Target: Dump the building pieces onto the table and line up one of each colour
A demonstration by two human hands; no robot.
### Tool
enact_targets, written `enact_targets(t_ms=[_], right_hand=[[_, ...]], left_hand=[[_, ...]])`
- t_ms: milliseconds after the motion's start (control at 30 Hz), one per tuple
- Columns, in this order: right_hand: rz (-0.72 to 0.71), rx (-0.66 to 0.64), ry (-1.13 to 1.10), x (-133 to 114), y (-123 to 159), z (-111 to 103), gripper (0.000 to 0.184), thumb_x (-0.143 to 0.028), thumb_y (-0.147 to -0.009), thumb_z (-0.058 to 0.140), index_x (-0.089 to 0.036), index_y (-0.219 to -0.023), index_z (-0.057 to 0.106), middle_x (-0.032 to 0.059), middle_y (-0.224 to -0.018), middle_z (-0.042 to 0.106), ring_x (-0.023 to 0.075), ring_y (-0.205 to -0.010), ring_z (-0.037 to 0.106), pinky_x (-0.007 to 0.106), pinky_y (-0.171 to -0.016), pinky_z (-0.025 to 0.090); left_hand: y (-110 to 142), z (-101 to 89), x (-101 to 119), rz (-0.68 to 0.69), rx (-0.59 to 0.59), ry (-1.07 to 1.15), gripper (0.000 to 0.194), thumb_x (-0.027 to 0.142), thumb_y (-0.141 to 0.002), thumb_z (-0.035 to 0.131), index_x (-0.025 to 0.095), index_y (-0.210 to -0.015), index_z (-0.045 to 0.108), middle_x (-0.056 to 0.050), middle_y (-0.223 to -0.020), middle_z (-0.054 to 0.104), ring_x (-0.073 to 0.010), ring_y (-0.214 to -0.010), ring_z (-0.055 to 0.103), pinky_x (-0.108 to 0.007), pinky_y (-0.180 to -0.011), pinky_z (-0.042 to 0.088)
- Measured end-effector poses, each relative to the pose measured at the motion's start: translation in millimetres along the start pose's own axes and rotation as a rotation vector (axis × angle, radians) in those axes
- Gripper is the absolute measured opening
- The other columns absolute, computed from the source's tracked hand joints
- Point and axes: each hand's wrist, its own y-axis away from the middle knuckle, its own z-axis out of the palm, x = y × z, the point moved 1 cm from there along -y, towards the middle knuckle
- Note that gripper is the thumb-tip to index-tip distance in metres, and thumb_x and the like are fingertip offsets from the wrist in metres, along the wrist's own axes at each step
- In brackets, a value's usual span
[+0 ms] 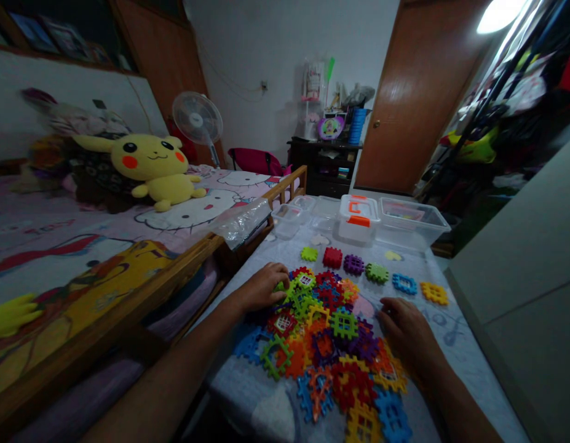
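A heap of colourful interlocking plastic building tiles (319, 341), notched along their edges, lies on the cloth-covered table. My left hand (265, 287) is at the heap's far left side, fingers curled round a light green tile (280, 291). To the right of the heap, my right hand (407, 329) rests low over the cloth, its thumb and forefinger slightly apart and nothing visible in them. Beyond the heap runs a row of sorted tiles: light green (309, 253), red (332, 257), purple (353, 264), green (377, 273), blue (404, 283) and yellow (434, 293).
At the table's far end stand a lidded clear box (358, 223) with orange clips and an open clear bin (411, 224). Smaller clear containers (288, 220) are beside them. A wooden bed rail (197, 261) borders the left side; a pale cabinet (524, 277) stands right.
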Motion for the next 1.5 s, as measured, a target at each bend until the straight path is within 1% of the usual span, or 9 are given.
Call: enact_targets(t_ms=[300,500,700,800,900,1000,1100,1233,1500], right_hand=[[-0.013,0.016,-0.005,0,1,0,0.032,-0.037,-0.088,0.049,-0.016,-0.103,0.069,0.0125,-0.1,0.071,0.0275,-0.094,0.062,0.042,-0.087,0.048],[-0.006,0.006,0.007,-2,1,-2,0.036,-0.037,-0.089,0.047,-0.014,-0.105,0.069,0.0141,-0.101,0.071,0.0278,-0.095,0.063,0.042,-0.087,0.048],[-0.006,-0.002,0.012,-1,1,-1,0.036,-0.037,-0.088,0.047,-0.013,-0.104,0.068,0.0144,-0.1,0.071,0.0279,-0.094,0.063,0.041,-0.086,0.049],[-0.003,-0.008,0.01,-1,1,-1,0.034,-0.036,-0.088,0.048,-0.014,-0.103,0.069,0.0137,-0.101,0.07,0.0274,-0.095,0.063,0.04,-0.086,0.049],[0.005,-0.004,0.015,-4,1,-3,0.032,-0.036,-0.088,0.048,-0.016,-0.102,0.069,0.0127,-0.101,0.071,0.0266,-0.095,0.063,0.039,-0.086,0.048],[0.01,-0.008,0.02,-7,1,-5,0.033,-0.035,-0.089,0.047,-0.015,-0.102,0.069,0.0133,-0.101,0.071,0.0267,-0.096,0.063,0.039,-0.087,0.048],[0.001,-0.017,0.014,-8,1,-6,0.034,-0.035,-0.09,0.046,-0.015,-0.103,0.069,0.0138,-0.102,0.071,0.0268,-0.096,0.063,0.039,-0.087,0.048],[0.003,-0.011,0.018,-5,1,-5,0.032,-0.035,-0.089,0.047,-0.016,-0.101,0.069,0.0132,-0.101,0.071,0.0263,-0.095,0.064,0.039,-0.087,0.048],[0.0,-0.03,0.026,-6,1,-5,0.033,-0.035,-0.089,0.047,-0.014,-0.102,0.069,0.0139,-0.101,0.07,0.0266,-0.095,0.063,0.039,-0.086,0.048]], left_hand=[[-7,-26.2,3,-0.09,-0.024,0.017,0.008,0.016,-0.075,0.057,0.021,-0.081,0.061,-0.002,-0.083,0.066,-0.0196,-0.078,0.06,-0.029,-0.072,0.043],[-15,-26.6,13,-0.105,0.19,-0.061,0.012,0.01,-0.076,0.055,0.021,-0.079,0.059,-0.004,-0.084,0.066,-0.0212,-0.084,0.06,-0.032,-0.078,0.043],[-2,-7.1,13,-0.026,-0.003,-0.051,0.01,0.016,-0.076,0.064,0.021,-0.084,0.061,-0.005,-0.092,0.066,-0.0226,-0.092,0.059,-0.034,-0.084,0.045],[2,-11.7,10,-0.03,-0.001,-0.032,0.014,0.017,-0.077,0.064,0.02,-0.09,0.061,-0.007,-0.101,0.065,-0.0234,-0.101,0.058,-0.035,-0.092,0.044],[-1,-17.2,9,-0.083,-0.031,-0.073,0.038,0.021,-0.074,0.069,0.02,-0.111,0.06,-0.01,-0.123,0.061,-0.0272,-0.12,0.052,-0.039,-0.104,0.039],[-8,-16.9,10,-0.133,-0.161,-0.144,0.058,0.03,-0.072,0.075,0.022,-0.126,0.054,-0.01,-0.138,0.056,-0.0286,-0.131,0.046,-0.041,-0.11,0.034],[-14,-14.4,11,-0.149,-0.262,-0.206,0.05,0.032,-0.076,0.072,0.023,-0.123,0.056,-0.009,-0.131,0.062,-0.0264,-0.127,0.052,-0.038,-0.11,0.035],[-17,-14.7,7,-0.129,-0.261,-0.242,0.045,0.031,-0.074,0.072,0.023,-0.117,0.059,-0.008,-0.122,0.065,-0.0248,-0.117,0.057,-0.035,-0.104,0.039],[-13,-12.9,-1,-0.124,-0.3,-0.254,0.062,0.038,-0.07,0.077,0.026,-0.127,0.054,-0.008,-0.131,0.059,-0.0261,-0.124,0.051,-0.037,-0.107,0.038]])
